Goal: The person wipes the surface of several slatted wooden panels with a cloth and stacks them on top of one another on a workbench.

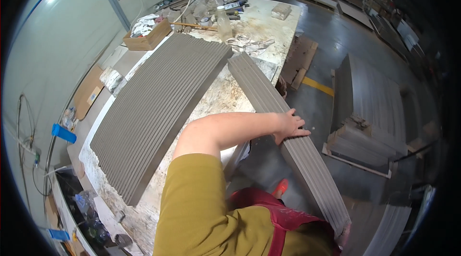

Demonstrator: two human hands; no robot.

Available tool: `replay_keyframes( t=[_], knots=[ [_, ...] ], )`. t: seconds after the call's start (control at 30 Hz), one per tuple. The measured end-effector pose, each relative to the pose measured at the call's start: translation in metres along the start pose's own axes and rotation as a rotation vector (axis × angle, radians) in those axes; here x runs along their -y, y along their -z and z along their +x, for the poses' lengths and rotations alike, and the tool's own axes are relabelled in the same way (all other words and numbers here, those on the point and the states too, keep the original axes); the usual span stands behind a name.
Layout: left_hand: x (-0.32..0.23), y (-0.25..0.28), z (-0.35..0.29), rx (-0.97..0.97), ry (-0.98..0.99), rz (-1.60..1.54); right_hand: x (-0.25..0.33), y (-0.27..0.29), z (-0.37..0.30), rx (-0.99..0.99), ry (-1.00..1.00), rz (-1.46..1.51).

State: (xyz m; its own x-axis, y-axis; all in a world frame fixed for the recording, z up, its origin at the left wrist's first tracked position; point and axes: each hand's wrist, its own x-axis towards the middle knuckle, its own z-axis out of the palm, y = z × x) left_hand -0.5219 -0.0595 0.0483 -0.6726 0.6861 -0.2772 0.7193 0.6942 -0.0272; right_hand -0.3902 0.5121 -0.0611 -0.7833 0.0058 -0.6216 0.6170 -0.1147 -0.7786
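My left hand [289, 126] lies across the middle of a long bundle of grey strips [314, 169], fingers spread over its top and one edge, thumb by the other edge. The bundle slants from the table's right edge down past my right side, held off the floor along its near part. Close to its near end shows a small pinkish patch that may be my right hand [345, 235]; its fingers are hidden. A wide row of similar grey strips [161, 107], packed side by side, rests on the stained white table [218, 93] to the left.
At the table's far end stand a clear bottle [224, 23], a wooden box with cloths [148, 37] and assorted tools. A blue object [64, 133] sits by the left wall. Stacked grey boards [370, 107] stand on the floor to the right, near a yellow floor line [318, 86].
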Motion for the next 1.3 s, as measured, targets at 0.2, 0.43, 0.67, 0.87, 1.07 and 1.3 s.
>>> replay_keyframes(
  t=[0.2, 0.43, 0.67, 0.87, 1.07, 1.3],
  knots=[
    [0.016, -0.015, -0.055, -0.052, 0.009, 0.142, -0.064, -0.046, -0.064, 0.058, -0.007, 0.023],
    [0.016, -0.014, -0.087, 0.005, 0.039, 0.261, -0.106, -0.079, -0.09, 0.235, 0.103, -0.183],
    [0.006, -0.028, -0.111, 0.107, 0.14, 0.226, -0.128, -0.118, -0.099, 0.522, 1.119, -0.974],
    [0.001, -0.028, -0.117, 0.127, 0.155, 0.217, -0.144, -0.146, -0.099, 0.805, 0.684, -0.838],
    [0.005, -0.027, -0.124, 0.089, 0.133, 0.187, -0.17, -0.166, -0.086, 0.757, -0.862, 0.468],
    [0.008, -0.041, -0.136, 0.033, 0.144, 0.28, -0.115, -0.233, -0.113, 0.981, -0.989, 0.538]
  ],
)
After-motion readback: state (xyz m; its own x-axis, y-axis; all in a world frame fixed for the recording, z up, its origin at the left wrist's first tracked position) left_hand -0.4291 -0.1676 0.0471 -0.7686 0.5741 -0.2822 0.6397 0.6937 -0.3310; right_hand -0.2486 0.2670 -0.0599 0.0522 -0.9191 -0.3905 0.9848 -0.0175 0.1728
